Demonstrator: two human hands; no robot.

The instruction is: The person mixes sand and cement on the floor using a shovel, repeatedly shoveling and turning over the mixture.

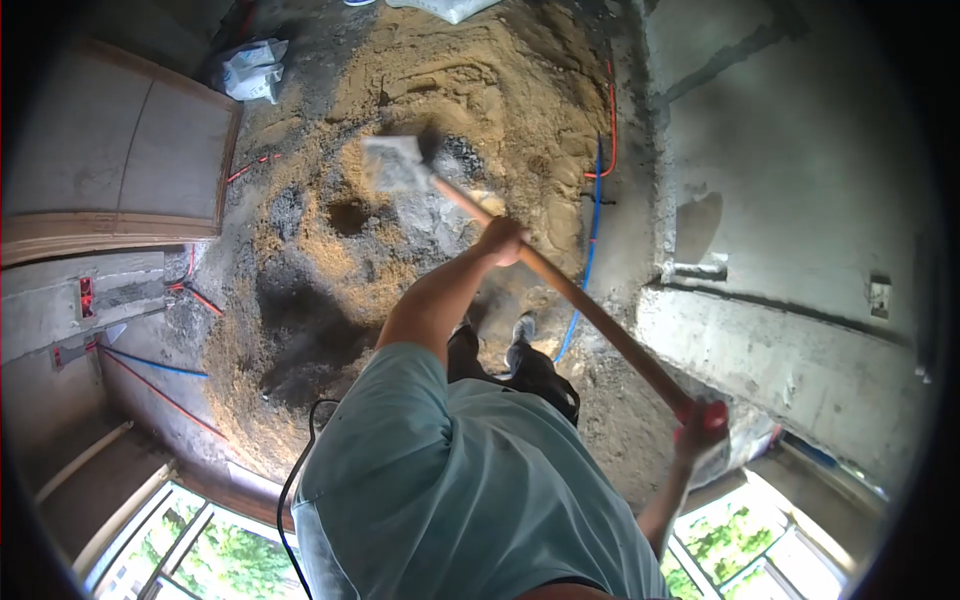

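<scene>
Both my hands grip the long wooden handle of a shovel (610,325), which slants from lower right to upper left. My left hand (502,242) is closed around the shaft partway along, nearer the blade. At the upper end of the handle my right hand (702,425) is closed too; something red shows around its fingers, blurred by motion. The pale, squarish blade (395,162) is smeared and lies over a patch of grey powder or mortar (425,215). Yellowish sand (440,75) surrounds this patch, spread across the floor in front of my feet.
Blue pipe (590,260) and red pipe (612,110) run along the floor by the right wall. A white bag (253,72) lies at the upper left, beside a framed panel (115,150). Further red and blue pipes come from the left wall. Windows are behind me.
</scene>
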